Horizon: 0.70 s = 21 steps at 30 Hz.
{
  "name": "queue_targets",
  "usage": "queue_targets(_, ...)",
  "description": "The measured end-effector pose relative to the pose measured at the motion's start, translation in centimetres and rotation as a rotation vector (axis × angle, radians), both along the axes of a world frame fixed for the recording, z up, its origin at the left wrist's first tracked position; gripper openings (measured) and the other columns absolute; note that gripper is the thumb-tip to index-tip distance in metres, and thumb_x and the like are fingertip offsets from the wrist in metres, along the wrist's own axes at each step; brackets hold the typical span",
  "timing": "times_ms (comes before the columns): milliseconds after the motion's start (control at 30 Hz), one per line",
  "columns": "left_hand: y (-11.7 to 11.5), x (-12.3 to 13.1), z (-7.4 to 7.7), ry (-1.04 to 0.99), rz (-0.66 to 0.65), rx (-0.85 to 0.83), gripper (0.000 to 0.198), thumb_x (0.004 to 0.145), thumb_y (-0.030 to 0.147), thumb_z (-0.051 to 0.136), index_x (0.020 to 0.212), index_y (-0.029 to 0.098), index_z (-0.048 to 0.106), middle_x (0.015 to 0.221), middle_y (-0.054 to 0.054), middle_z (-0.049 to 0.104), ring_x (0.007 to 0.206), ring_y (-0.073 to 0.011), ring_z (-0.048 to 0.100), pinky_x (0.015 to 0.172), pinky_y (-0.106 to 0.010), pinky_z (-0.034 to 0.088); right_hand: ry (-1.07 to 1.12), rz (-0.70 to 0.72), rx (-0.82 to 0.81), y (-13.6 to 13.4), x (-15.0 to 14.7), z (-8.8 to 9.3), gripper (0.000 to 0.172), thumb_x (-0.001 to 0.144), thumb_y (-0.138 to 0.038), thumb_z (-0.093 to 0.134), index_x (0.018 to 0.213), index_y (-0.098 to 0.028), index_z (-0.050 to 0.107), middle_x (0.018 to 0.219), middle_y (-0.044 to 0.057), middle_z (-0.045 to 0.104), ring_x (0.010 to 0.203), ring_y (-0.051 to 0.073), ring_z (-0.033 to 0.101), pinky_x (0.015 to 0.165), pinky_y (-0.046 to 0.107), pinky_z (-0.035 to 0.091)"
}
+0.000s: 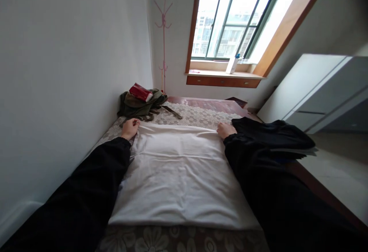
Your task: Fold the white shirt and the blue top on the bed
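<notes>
Left hand: The left hand (130,128) has its fingers pinched shut on the far left corner of the white cloth (178,179).
Right hand: The right hand (226,130) is curled tight on the far right corner of the same cloth.
Sleeves: Both arms wear long black sleeves (89,179), one along each side of the cloth.
White cloth: It lies flat between the arms, on top of a flowery cover (155,240). It has small wrinkles, and a crease runs across it. Its near edge is wider in view than its far edge.
Green bag: Just past the left hand, a dark green bag (130,107) sits by the wall (66,64), with a strap (172,112) lying on the cover.
Red pack: A red pack (140,92) rests on top of the bag.
Black clothes: Near the right hand is a pile of black clothes (273,132).
Pink rack: Behind the bag stands a thin pink rack (163,33) with hooks.
Window: Farther back is a window (230,22) with a wooden frame. A white bottle (231,65) with a blue top stands on its sill (211,73).
White cabinet: A big white cabinet (299,83) stands at the right.
</notes>
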<state>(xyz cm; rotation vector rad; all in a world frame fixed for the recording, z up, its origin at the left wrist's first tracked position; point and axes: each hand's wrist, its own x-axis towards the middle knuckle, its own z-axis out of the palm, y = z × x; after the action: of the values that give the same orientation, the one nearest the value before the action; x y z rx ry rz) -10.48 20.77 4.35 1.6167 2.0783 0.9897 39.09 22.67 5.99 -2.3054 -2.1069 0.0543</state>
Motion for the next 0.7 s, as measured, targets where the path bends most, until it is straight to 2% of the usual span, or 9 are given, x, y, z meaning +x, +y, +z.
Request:
queue_targets(67, -0.3, -0.3, 0.1, 0.05, -0.008, -0.044, 0.045, 0.091, 0.034, 0.073, 0.131, 0.014, 0.069, 0.109, -0.014, 0.082, 0.106, -0.0276, 0.077, 0.094, -0.03, 0.057, 0.0, 0.017, -0.013, -0.1, 0.0, -0.6, 0.042, 0.105, -0.026, 0.062, 0.139, -0.002, 0.07, 0.136, 0.029, 0.072, 0.129, 0.036, 0.071, 0.107, 0.037, 0.054)
queue_targets(133, -1.7, -0.8, 0.6, 0.092, -0.02, -0.096, 0.061, 0.087, 0.04, 0.078, 0.14, 0.015, 0.062, 0.117, -0.015, 0.081, 0.109, -0.0288, 0.077, 0.093, -0.03, 0.056, 0.005, 0.042, -0.003, -1.1, 0.1, -0.7, 0.06, 0.106, -0.032, 0.061, 0.156, 0.0, 0.055, 0.15, 0.03, 0.064, 0.14, 0.036, 0.064, 0.114, 0.038, 0.05)
queue_targets(233, -6.1, -1.6, 1.6, 0.123, -0.076, -0.224, 0.062, 0.085, 0.053, 0.076, 0.133, 0.016, 0.064, 0.109, -0.013, 0.08, 0.085, -0.0275, 0.077, 0.075, -0.031, 0.056, 0.031, 0.12, 0.059, -5.0, 1.1, -0.6, 0.067, 0.106, -0.036, 0.06, 0.164, -0.006, 0.045, 0.161, 0.026, 0.057, 0.147, 0.034, 0.058, 0.119, 0.036, 0.047)
queue_targets(300, -10.4, -2.1, 2.1, 0.154, -0.141, -0.351, 0.055, 0.084, 0.062, 0.07, 0.117, 0.018, 0.068, 0.097, -0.011, 0.08, 0.072, -0.0263, 0.073, 0.064, -0.032, 0.051, 0.072, 0.172, 0.071, -9.2, 2.6, -0.6, 0.055, 0.105, -0.042, 0.059, 0.152, -0.013, 0.058, 0.143, 0.021, 0.07, 0.127, 0.033, 0.07, 0.105, 0.036, 0.053)
queue_targets(367, -15.1, -2.6, 2.4, 0.242, -0.211, -0.463, 0.053, 0.085, 0.07, 0.06, 0.103, 0.021, 0.069, 0.092, -0.011, 0.079, 0.074, -0.0276, 0.073, 0.065, -0.033, 0.05, 0.123, 0.187, -0.01, -14.3, 4.4, -0.7, 0.039, 0.104, -0.051, 0.056, 0.123, -0.02, 0.071, 0.111, 0.013, 0.079, 0.098, 0.029, 0.075, 0.086, 0.036, 0.055)
queue_targets(433, -19.8, -2.7, 2.3, 0.303, -0.246, -0.524, 0.056, 0.085, 0.075, 0.051, 0.097, 0.023, 0.07, 0.092, -0.011, 0.079, 0.083, -0.03, 0.074, 0.071, -0.035, 0.05, 0.189, 0.17, -0.152, -19.3, 6.3, -1.1, 0.045, 0.102, -0.064, 0.051, 0.097, -0.024, 0.072, 0.091, 0.008, 0.077, 0.084, 0.027, 0.072, 0.076, 0.035, 0.051)
queue_targets(500, -23.9, -2.6, 2.1, 0.269, -0.258, -0.56, 0.059, 0.084, 0.077, 0.047, 0.097, 0.024, 0.071, 0.092, -0.01, 0.08, 0.087, -0.0311, 0.075, 0.077, -0.037, 0.051, 0.294, 0.162, -0.282, -23.6, 8.0, -2.0, 0.059, 0.098, -0.078, 0.047, 0.087, -0.025, 0.07, 0.082, 0.006, 0.074, 0.078, 0.026, 0.069, 0.072, 0.035, 0.049)
queue_targets(567, -27.0, -2.2, 1.8, 0.186, -0.252, -0.574, 0.061, 0.082, 0.078, 0.048, 0.1, 0.024, 0.071, 0.093, -0.009, 0.08, 0.088, -0.0305, 0.075, 0.079, -0.037, 0.051, 0.426, 0.159, -0.361, -26.7, 9.3, -3.1, 0.064, 0.092, -0.086, 0.053, 0.088, -0.025, 0.072, 0.078, 0.004, 0.072, 0.075, 0.025, 0.066, 0.068, 0.033, 0.049)
queue_targets(700, -30.2, -1.7, 1.1, 0.121, -0.163, -0.54, 0.058, 0.08, 0.077, 0.052, 0.097, 0.023, 0.07, 0.083, -0.006, 0.077, 0.081, -0.0289, 0.073, 0.075, -0.036, 0.048, 0.596, 0.14, -0.346, -29.4, 10.8, -5.3, 0.068, 0.086, -0.091, 0.062, 0.08, -0.023, 0.073, 0.081, 0.008, 0.072, 0.078, 0.027, 0.067, 0.068, 0.033, 0.053)
